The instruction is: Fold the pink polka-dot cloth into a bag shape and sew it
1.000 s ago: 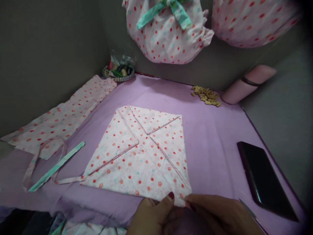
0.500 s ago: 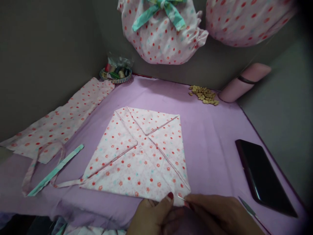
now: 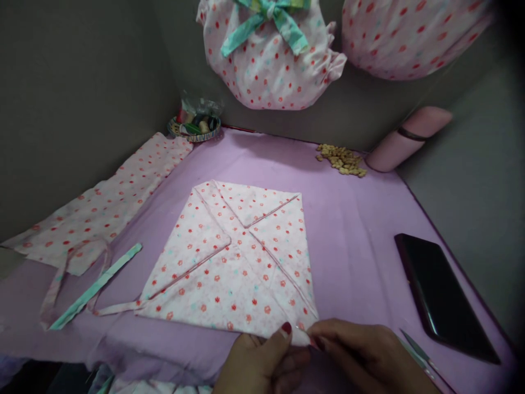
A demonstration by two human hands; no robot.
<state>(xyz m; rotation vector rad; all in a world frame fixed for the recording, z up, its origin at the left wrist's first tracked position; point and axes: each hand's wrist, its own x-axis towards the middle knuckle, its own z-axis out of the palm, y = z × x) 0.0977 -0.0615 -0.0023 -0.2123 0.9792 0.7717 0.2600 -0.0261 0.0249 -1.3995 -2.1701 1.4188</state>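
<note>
Right hand (image 3: pixel 367 350), pinching the needle (image 3: pixel 301 328), has arched up; left hand (image 3: pixel 260 361) still pinches cloth (image 3: pixel 241 273).

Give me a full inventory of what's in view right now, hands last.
folded cloth: one, pinkish-white with red flowers, table centre
tie: one, pale pink, at the cloth's near left corner
strip: one, mint green, left
loose cloth: layers unclear, spotted pink, left edge
basket: one, multicoloured, far left
spools: several, mixed, in basket
plastic bag: one, clear, at basket
hanging fabric pieces: two, spotted pink, top
bow: one, green, left hanging piece
nut-like pieces: one pile, tan, far right
bottle: one, pink, far right
phone-like device: one, black, right
scissors: apparently one, grey, near right
tablecloth: one, lilac, underneath
needle: one, silvery, cloth's near right corner
left hand: one, red thumbnail, gripping cloth's near edge
right hand: one, pinching needle
</note>
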